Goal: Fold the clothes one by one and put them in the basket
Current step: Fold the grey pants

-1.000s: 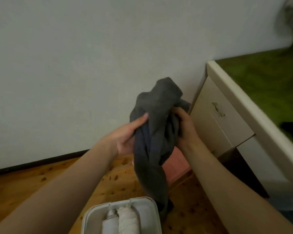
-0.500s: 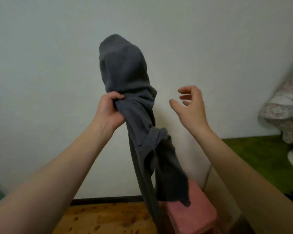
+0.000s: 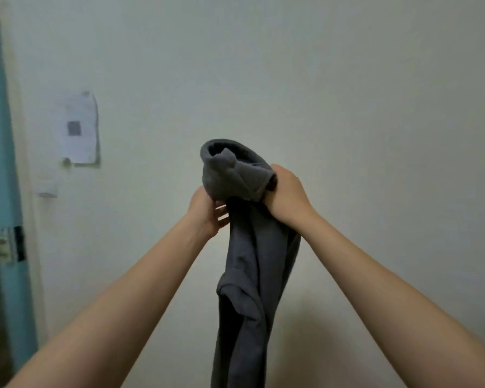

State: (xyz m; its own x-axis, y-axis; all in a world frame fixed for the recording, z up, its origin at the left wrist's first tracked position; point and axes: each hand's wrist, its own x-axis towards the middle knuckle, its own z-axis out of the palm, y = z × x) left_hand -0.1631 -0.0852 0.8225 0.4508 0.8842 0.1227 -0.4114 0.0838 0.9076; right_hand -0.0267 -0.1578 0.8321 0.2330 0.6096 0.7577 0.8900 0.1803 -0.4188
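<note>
Dark grey garment (image 3: 252, 275) is held up at centre frame against a pale wall (image 3: 347, 107), with nothing under it. Its top is bunched into a rolled lump and the rest hangs in a twisted column that runs off the bottom edge. Right hand (image 3: 287, 197) is clenched on the right side of the lump, fingers wrapped into the cloth, and looks to be carrying the weight. Left hand (image 3: 207, 214) sits lower, at the left edge just under the lump. Its fingers (image 3: 221, 212) look fairly straight and touch the fabric, but I can't tell whether it's pinching or only steadying. Holding it high probably lets gravity pull the tangle out so an edge or hem can be found. My read: this is the untangle/orient step and folding proper hasn't started. Next it likely needs two matching corners or a waistband, one per hand. Risk: the twist is locked in lower down, where a sleeve or leg loops back. Basket not in view. Paper notice (image 3: 76, 127) hangs upper left, teal door (image 3: 0, 163) at the far left edge.
</note>
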